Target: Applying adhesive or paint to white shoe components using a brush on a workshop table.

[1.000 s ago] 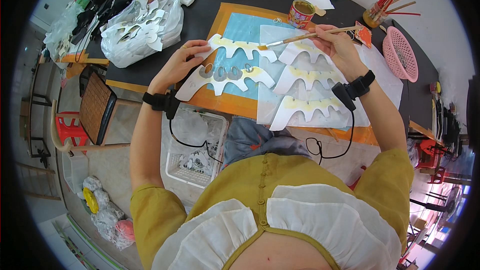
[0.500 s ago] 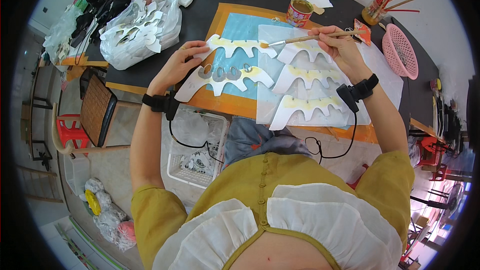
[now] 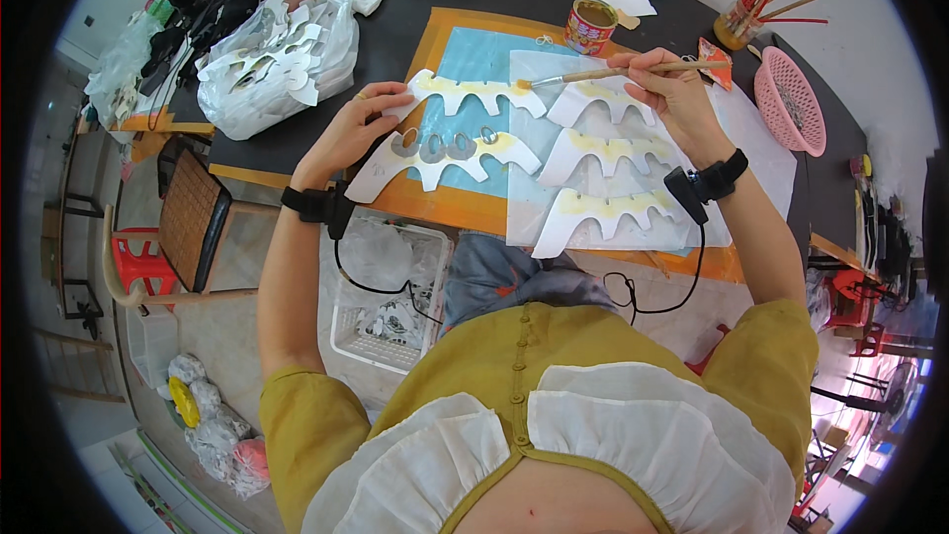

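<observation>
The right hand (image 3: 664, 89) pinches a thin wooden-handled paintbrush (image 3: 603, 72) between thumb and fingers, its bristle tip resting on a white scalloped paper cutout (image 3: 473, 94) smeared with pale yellow, which lies on the light blue sheet (image 3: 473, 54) over an orange board on the dark table (image 3: 395, 30). The left hand (image 3: 358, 127) lies flat, fingers spread, pinning down a second white scalloped cutout (image 3: 445, 156) bearing grey oval loops. Three more yellow-streaked cutouts (image 3: 605, 150) lie on translucent paper just beside.
</observation>
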`<move>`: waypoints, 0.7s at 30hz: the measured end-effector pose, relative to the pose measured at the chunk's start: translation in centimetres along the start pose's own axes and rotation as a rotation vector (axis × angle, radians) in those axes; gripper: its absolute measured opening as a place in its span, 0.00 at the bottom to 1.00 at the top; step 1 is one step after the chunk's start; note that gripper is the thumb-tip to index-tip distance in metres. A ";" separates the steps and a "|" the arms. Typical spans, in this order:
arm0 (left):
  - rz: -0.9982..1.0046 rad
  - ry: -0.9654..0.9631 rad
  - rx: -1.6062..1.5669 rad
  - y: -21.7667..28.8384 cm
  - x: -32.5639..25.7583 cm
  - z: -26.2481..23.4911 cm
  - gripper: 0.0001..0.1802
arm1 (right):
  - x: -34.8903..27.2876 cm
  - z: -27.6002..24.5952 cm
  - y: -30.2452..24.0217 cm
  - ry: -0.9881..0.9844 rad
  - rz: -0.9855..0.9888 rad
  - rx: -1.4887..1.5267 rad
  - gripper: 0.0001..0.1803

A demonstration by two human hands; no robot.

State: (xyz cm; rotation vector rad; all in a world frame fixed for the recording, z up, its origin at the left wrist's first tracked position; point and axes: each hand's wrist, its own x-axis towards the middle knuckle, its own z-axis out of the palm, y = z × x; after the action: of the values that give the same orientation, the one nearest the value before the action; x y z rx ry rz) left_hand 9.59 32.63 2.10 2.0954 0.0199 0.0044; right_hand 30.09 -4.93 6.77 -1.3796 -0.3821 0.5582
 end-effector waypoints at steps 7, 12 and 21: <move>0.008 0.002 -0.016 -0.2 0.0 0.1 0.17 | -0.2 0.3 -0.5 -0.110 -0.076 -0.110 0.08; -0.004 -0.020 0.029 -0.2 0.1 -0.1 0.19 | -0.4 -0.6 -1.4 -0.079 -0.090 -0.116 0.07; -0.020 -0.017 0.021 0.2 0.0 -0.1 0.19 | -0.2 -0.3 -0.5 -0.037 -0.091 0.084 0.07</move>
State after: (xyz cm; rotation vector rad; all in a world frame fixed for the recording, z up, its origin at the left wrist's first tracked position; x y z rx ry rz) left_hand 9.61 32.64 2.31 2.1165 0.0306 -0.0256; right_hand 30.18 -5.31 7.20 -1.2664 -0.4439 0.5195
